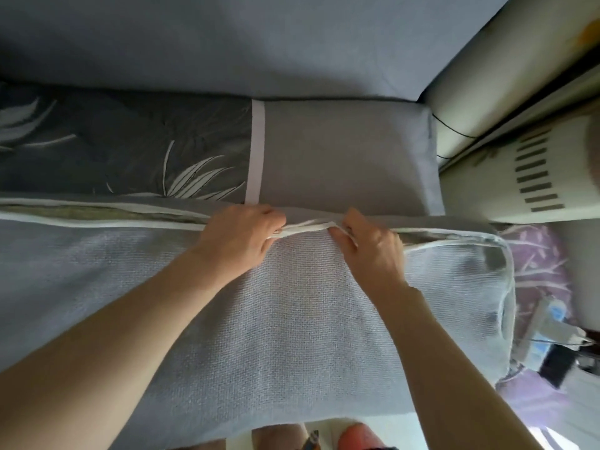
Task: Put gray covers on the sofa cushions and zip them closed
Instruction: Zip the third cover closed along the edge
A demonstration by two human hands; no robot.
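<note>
A long sofa cushion in a gray cover (292,313) lies across the front of the view, its pale mesh underside facing up. Along its far edge runs the white zipper tape (305,227), gaping to the left and right so that greenish foam (97,212) shows through. My left hand (240,235) pinches the white tape at the middle of the edge. Just to the right, my right hand (367,238) pinches the same tape. The two hands hold the seam's two sides together between them. The zipper pull is hidden.
Behind the cushion lies the sofa seat with a dark leaf-print cover (123,147) and a plain gray section (344,154) split by a white strip. The gray sofa back (227,43) rises beyond. A white appliance (535,170) and purple fabric (539,271) are at the right.
</note>
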